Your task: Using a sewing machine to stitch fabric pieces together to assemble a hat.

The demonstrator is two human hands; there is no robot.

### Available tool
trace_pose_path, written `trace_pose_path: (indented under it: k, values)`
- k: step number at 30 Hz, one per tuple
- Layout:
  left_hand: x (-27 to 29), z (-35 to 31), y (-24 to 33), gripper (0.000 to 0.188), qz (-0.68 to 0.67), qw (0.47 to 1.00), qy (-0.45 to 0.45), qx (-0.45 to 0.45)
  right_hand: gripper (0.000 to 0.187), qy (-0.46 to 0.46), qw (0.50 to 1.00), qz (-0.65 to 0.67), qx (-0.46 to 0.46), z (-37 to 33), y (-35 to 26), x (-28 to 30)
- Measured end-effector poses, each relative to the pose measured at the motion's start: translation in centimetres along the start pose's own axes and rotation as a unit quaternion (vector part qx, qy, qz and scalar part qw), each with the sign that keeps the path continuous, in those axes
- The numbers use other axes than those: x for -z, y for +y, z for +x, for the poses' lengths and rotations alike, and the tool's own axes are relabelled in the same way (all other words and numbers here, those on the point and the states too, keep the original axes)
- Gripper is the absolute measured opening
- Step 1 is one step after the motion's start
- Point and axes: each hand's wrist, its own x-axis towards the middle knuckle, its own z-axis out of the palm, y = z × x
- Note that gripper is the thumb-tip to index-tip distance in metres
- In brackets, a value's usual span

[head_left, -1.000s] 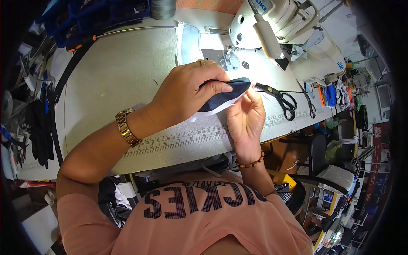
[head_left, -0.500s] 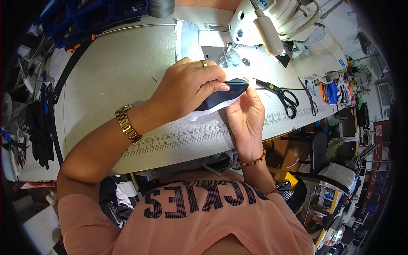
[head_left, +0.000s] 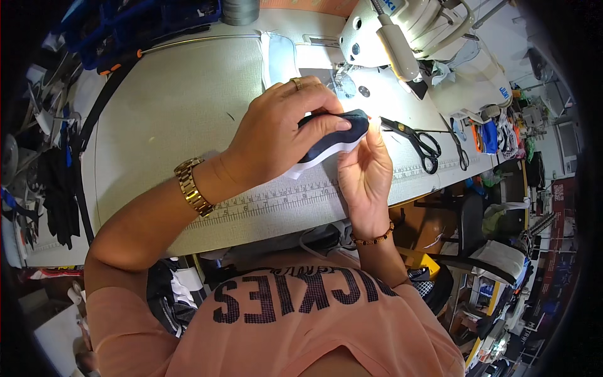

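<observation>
A dark navy fabric piece with a white edge is held up above the sewing table. My left hand grips it from the left, thumb on the dark face and fingers behind it. At its right end, my right hand pinches the edge between thumb and fingertips. Part of the fabric is covered by my left hand. Just beyond lies a pale blue-white fabric piece on the table, near the sewing machine.
Black-handled scissors lie right of my right hand, with smaller snips beyond them. A ruler strip runs along the near table edge. At the back left are a blue bin and a grey thread cone. A chair stands at right.
The fabric has been turned and flexed, so its dark face bulges more at the right end. My left hand has shifted slightly right, with its thumb nearer that end.
</observation>
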Motion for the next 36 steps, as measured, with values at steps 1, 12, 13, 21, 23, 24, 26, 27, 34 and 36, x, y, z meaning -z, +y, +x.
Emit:
trace_pose_path:
  k: [1, 12, 13, 21, 23, 24, 26, 27, 34, 36]
  values:
    - [-0.1, 0.1, 0.0, 0.018, -0.003, 1.0, -0.002, -0.002, 0.027, 0.0, 1.0, -0.001, 0.003, 0.0, -0.2, 0.0]
    - [0.3, 0.1, 0.1, 0.013, 0.011, 0.999, -0.022, -0.029, 0.025, -0.062, 0.273, -0.935, 0.218, 0.4, -12.5, 1.5]
    - [0.2, 0.0, 0.1, 0.013, 0.011, 0.999, -0.022, -0.028, 0.028, -0.051, 0.282, -0.932, 0.223, 0.6, -13.4, 2.3]
    - [0.1, -0.2, 0.4, 0.012, 0.021, 0.998, -0.026, -0.049, 0.022, -0.027, 0.431, -0.867, 0.25, -0.1, -11.3, -1.1]
    - [0.3, -0.3, 0.3, 0.012, 0.03, 0.998, -0.033, -0.049, 0.023, -0.08, 0.472, -0.845, 0.237, -0.8, -8.5, -3.6]
    - [0.3, -0.2, 0.4, 0.012, 0.033, 0.997, -0.037, -0.054, 0.024, -0.132, 0.505, -0.822, 0.227, -1.1, -7.3, -4.6]
    - [0.0, -0.4, 0.3, 0.012, 0.026, 0.997, -0.037, -0.055, 0.025, -0.188, 0.561, -0.786, 0.18, -1.1, -5.0, -5.3]
    - [0.0, -0.5, 0.2, 0.012, 0.02, 0.998, -0.035, -0.055, 0.02, -0.177, 0.537, -0.794, 0.225, -0.6, -3.8, -5.3]
    - [0.5, 0.1, -0.7, 0.018, -0.038, 0.988, -0.13, 0.076, 0.011, -0.067, 0.523, -0.813, 0.248, 0.2, -5.3, -3.4]
    - [0.8, 0.1, -1.4, 0.02, -0.084, 0.973, -0.146, 0.16, 0.011, -0.064, 0.5, -0.824, 0.258, 0.2, -5.7, -2.9]
